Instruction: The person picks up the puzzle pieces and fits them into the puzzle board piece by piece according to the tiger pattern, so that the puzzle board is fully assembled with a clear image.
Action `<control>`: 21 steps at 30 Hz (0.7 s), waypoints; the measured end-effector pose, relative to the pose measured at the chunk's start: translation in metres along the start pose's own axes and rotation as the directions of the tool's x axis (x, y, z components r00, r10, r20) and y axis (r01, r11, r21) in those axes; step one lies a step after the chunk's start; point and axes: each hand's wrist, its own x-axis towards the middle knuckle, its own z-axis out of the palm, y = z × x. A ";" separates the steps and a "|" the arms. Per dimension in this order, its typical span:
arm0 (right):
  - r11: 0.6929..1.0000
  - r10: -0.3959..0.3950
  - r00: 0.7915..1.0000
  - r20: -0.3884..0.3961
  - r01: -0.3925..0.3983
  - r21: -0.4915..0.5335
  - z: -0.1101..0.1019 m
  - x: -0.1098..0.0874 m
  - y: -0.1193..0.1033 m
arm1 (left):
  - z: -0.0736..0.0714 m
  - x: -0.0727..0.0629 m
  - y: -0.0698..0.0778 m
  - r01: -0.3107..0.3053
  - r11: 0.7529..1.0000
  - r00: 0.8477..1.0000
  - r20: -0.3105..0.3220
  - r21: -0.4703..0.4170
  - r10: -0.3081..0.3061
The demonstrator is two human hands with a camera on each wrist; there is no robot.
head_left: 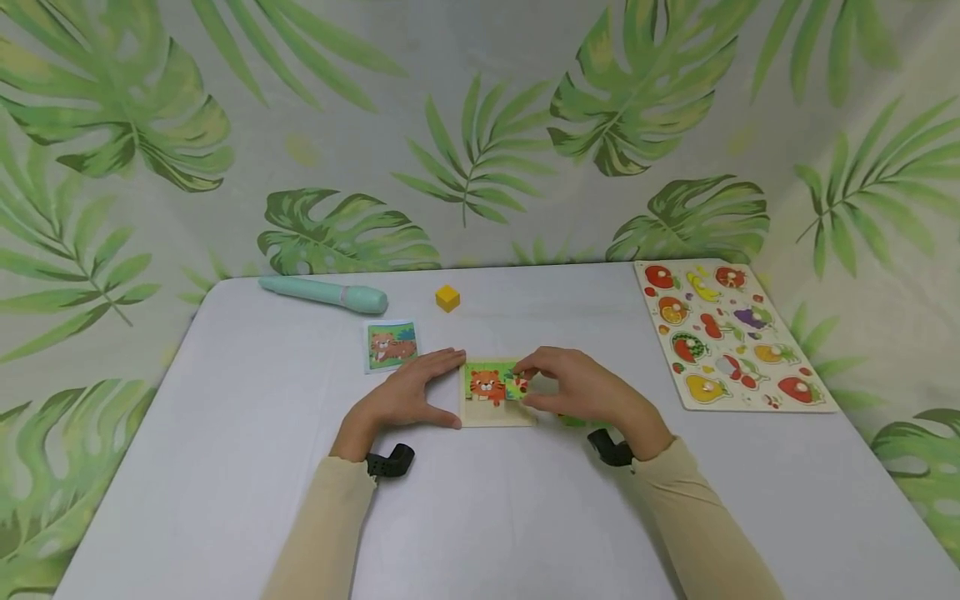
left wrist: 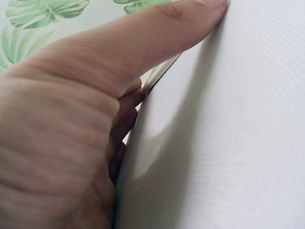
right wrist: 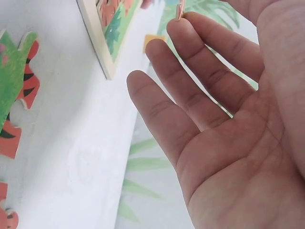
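Observation:
A small wooden puzzle board (head_left: 495,417) lies mid-table, with tiger-face pieces (head_left: 486,385) in its upper part and bare wood below. My left hand (head_left: 408,390) rests at the board's left side, index fingertip by the top corner and thumb by the bottom one. In the left wrist view the thumb (left wrist: 157,36) is stretched straight. My right hand (head_left: 581,385) pinches a green and red puzzle piece (head_left: 516,387) over the board's right part. Only a thin edge of the piece (right wrist: 180,10) shows in the right wrist view. Loose pieces (head_left: 572,421) lie partly hidden under that hand.
A tiger picture card (head_left: 392,345) lies to the left of the board. Behind are a yellow cube (head_left: 447,298) and a teal pen-shaped object (head_left: 326,293). A fruit peg puzzle (head_left: 731,337) is at the right. Patterned cloth (head_left: 480,167) hangs behind the table.

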 end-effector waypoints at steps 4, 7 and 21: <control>1.000 0.006 1.000 0.003 -0.006 -0.003 0.001 0.003 -0.002 | 0.001 0.001 -0.001 0.011 1.000 1.000 0.003 -0.003 -0.011; 1.000 -0.008 1.000 -0.001 0.008 -0.011 0.001 0.005 -0.002 | 0.001 0.001 -0.002 0.014 1.000 1.000 0.005 0.004 -0.014; 0.998 -0.061 0.998 -0.009 0.061 0.014 -0.001 0.017 -0.006 | 0.000 0.000 0.000 0.004 1.000 1.000 0.001 0.011 -0.004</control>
